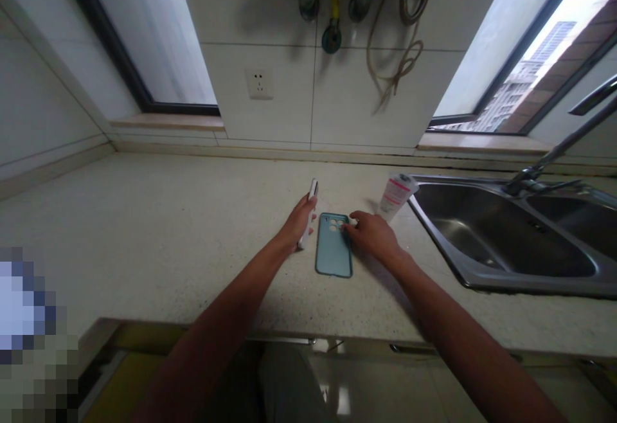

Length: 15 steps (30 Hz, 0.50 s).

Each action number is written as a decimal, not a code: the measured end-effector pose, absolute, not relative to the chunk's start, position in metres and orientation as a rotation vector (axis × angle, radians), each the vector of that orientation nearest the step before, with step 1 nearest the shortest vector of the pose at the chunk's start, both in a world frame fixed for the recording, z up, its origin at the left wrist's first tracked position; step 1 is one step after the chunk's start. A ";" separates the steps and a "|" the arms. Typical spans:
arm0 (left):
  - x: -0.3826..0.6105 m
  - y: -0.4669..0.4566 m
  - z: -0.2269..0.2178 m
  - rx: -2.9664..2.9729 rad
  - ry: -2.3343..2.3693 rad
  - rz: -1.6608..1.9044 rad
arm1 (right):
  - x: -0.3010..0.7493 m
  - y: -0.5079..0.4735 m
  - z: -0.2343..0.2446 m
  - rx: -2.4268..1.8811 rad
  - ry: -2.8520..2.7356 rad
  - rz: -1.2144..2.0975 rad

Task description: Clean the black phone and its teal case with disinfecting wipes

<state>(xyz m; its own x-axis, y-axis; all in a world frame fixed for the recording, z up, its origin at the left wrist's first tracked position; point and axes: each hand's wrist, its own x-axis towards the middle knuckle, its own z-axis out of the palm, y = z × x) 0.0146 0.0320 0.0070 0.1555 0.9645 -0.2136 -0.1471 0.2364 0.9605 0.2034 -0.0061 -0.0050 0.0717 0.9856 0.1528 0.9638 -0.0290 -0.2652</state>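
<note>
My left hand (295,225) is wrapped round a phone (313,189), which it holds on edge just left of a phone case. The teal see-through phone case (333,252) lies on the light speckled counter (168,230), its camera holes toward the wall. At the case's upper right edge, my right hand (375,235) pinches the rim with thumb and fingers. Behind that hand a white tube with pink print (395,195) stands at a tilt, its lower end partly hidden.
To the right is a steel double sink (511,236) with a chrome faucet (530,179). The tiled wall behind carries a socket (259,83), pipe valves (331,36) and a tied cord (398,76). Windows stand on both sides. A pixelated patch covers the lower left.
</note>
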 end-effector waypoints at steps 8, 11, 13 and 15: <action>0.016 0.023 0.010 1.549 1.288 1.109 | 0.196 -0.004 -0.011 -1.930 -1.934 0.196; 0.017 0.019 0.008 1.695 1.390 1.035 | 0.193 -0.003 -0.011 -1.832 -1.815 0.321; 0.017 0.017 0.005 1.712 1.424 0.985 | 0.191 -0.002 -0.011 -1.747 -1.672 0.516; 0.017 0.017 0.003 1.707 1.448 0.968 | 0.188 -0.001 -0.012 -1.656 -1.484 0.741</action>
